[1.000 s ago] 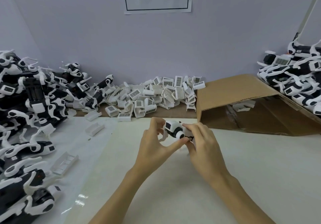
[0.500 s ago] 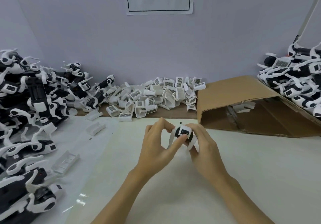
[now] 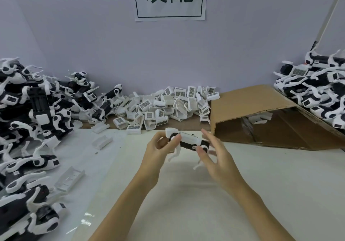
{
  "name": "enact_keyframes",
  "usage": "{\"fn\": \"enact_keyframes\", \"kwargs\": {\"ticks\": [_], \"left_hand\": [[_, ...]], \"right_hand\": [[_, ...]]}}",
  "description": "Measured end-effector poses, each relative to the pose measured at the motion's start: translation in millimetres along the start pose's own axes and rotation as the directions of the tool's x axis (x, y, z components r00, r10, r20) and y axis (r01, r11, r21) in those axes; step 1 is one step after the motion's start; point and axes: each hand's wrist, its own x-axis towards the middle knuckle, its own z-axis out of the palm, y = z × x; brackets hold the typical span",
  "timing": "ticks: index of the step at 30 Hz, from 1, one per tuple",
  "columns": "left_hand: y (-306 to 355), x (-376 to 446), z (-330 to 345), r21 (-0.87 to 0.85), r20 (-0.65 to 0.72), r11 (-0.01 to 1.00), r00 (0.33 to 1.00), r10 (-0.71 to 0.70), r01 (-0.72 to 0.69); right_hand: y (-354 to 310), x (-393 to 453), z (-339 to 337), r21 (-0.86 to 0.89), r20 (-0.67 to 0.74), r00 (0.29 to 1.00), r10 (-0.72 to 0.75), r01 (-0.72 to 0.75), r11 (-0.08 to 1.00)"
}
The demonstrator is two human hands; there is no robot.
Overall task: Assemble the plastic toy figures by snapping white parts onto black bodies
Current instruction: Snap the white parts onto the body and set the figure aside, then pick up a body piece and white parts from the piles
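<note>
Head view: above the middle of the counter (image 3: 261, 184), the left hand (image 3: 158, 153) has its grip clamped on one end of a black-and-white toy figure (image 3: 188, 141), held level. The right hand (image 3: 218, 156) pinches the other end, its remaining fingers spread. Loose white parts (image 3: 168, 106) lie at 12 o'clock, a cardboard box (image 3: 261, 106) at 2 o'clock.

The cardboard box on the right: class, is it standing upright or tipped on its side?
Tipped on its side. The cardboard box has its opening facing the person, so its inner floor shows, with a few white parts lying inside.
</note>
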Motion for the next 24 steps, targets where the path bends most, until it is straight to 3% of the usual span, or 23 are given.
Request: {"fn": "enact_keyframes", "kwargs": {"ticks": [3,6,9,12,14,16,18,19,21,24], "left_hand": [[-3,2,-7,-0.041,0.013,0.999,1.0,-0.011,0.011],[-7,5,-13,-0.031,0.049,1.0,0.999,-0.004,0.005],[-11,7,-16,0.062,0.09,0.998,0.996,-0.015,0.009],[-12,10,-11,0.077,0.022,0.997,1.0,0.013,-0.015],[-11,14,-12,-0.023,-0.093,0.999,0.995,0.029,-0.031],[-8,19,-18,-0.116,-0.188,0.993,0.982,-0.002,-0.02],[-7,21,-23,-0.139,-0.223,0.99,0.974,-0.029,-0.003],[-9,20,-25,-0.142,-0.232,0.99,0.972,-0.036,0.003],[-11,21,-25,-0.13,-0.23,0.991,0.972,-0.042,0.012],[-14,25,-25,-0.078,-0.229,0.996,0.972,-0.058,0.041]], "right_hand": [[2,3,1,0.132,0.074,0.99,0.122,-0.131,0.983],[4,5,-1,0.45,0.199,0.943,0.268,-0.331,0.829],[9,6,-16,0.455,0.446,0.848,0.286,-0.491,0.743],[6,20,-38,0.458,0.524,0.775,0.354,-0.607,0.649],[-6,44,-68,0.644,0.424,0.85,0.312,-0.525,0.557],[-20,71,-107,0.925,0.191,0.953,0.236,-0.255,0.281],[-33,92,-138,0.997,-0.076,0.967,0.243,0.071,0.029],[-38,99,-144,0.988,-0.148,0.945,0.291,0.155,-0.002],[-39,103,-131,0.991,-0.128,0.931,0.341,0.136,0.0],[-29,90,-82,0.994,0.064,0.937,0.343,-0.092,0.066]]}}
